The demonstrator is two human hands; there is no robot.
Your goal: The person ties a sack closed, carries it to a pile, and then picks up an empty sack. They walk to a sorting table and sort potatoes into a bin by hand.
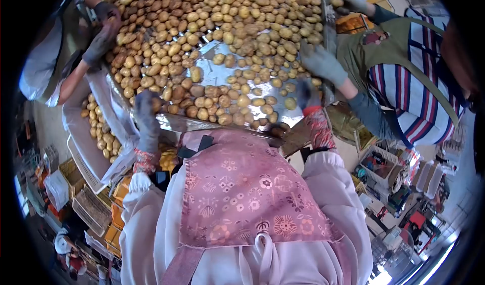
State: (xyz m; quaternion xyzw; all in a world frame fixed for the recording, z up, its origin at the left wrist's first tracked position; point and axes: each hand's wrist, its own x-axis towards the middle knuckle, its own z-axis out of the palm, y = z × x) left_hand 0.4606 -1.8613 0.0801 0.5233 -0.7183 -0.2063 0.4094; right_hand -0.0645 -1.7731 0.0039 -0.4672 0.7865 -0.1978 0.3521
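Metal table: landmark. Your left hand: its near edge, left, beside potatoes; whether your fingers close on one, cannot tell. Your right hand: its right side, by potatoes; grip likewise unclear. Potatoes: spread across it, densest farther off. Handling: best cupped loosely, rolled gently, sparing skins. Brands, labels, writing: none legible.
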